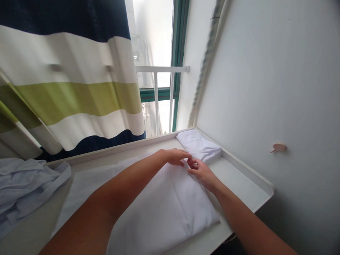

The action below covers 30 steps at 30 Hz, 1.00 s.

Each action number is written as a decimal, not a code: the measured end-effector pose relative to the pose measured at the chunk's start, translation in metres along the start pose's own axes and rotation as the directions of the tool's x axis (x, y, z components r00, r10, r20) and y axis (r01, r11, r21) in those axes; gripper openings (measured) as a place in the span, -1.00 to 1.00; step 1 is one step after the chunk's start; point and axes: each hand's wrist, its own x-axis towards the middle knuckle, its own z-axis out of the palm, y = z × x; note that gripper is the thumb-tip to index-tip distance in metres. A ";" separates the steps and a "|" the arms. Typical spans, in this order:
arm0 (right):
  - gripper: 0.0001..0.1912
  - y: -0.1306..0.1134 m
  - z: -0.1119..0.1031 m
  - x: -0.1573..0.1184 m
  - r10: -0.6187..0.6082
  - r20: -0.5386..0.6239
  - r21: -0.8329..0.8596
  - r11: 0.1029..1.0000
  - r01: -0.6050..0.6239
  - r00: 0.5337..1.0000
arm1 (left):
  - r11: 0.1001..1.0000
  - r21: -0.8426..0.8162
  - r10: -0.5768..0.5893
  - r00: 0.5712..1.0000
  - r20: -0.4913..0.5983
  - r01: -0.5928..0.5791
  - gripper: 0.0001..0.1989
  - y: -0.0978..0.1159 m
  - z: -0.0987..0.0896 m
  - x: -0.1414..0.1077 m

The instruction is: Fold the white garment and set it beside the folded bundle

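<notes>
- While the white garment [160, 217] is lying spread across the counter [248, 181] in the lower middle of the frame, both hands are working at its far edge, right of centre.
- The left hand [176, 156] is curling down with its fingers nearly closed, seemingly pinching a small fold; its fingertips are partly hidden.
- The right hand [204, 175] is bending thumb and fingers close together, apparently nipping the same bit of cloth.
- Judging by its soft creases, the cloth is probably behaving as light, limp and hard to break, wrinkling more readily than slipping.
- Layered edges are likely offering the best hold: a fingertip pinch at the corners, with a flat palm supporting the broad middle.
- A folded white cloth [199, 143] is resting just beyond the hands; a crumpled pale garment [20, 192] is lying at lower left.
</notes>
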 end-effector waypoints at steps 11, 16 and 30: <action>-0.79 0.000 0.001 -0.023 -0.018 -0.156 -0.637 0.766 -0.087 0.988 | 0.990 0.020 -0.137 0.990 -0.003 0.138 -0.56 -0.016 0.005 -0.001; -0.67 -0.004 0.013 -0.038 -0.101 -0.179 -0.805 0.587 -0.086 0.979 | 0.957 0.034 -0.285 0.955 -0.078 0.288 -0.63 -0.019 0.015 -0.002; -0.25 0.017 0.027 -0.047 -0.222 0.160 -0.958 0.198 0.205 0.962 | 0.787 -0.205 -0.617 0.755 -0.222 0.582 -0.55 0.119 0.075 -0.221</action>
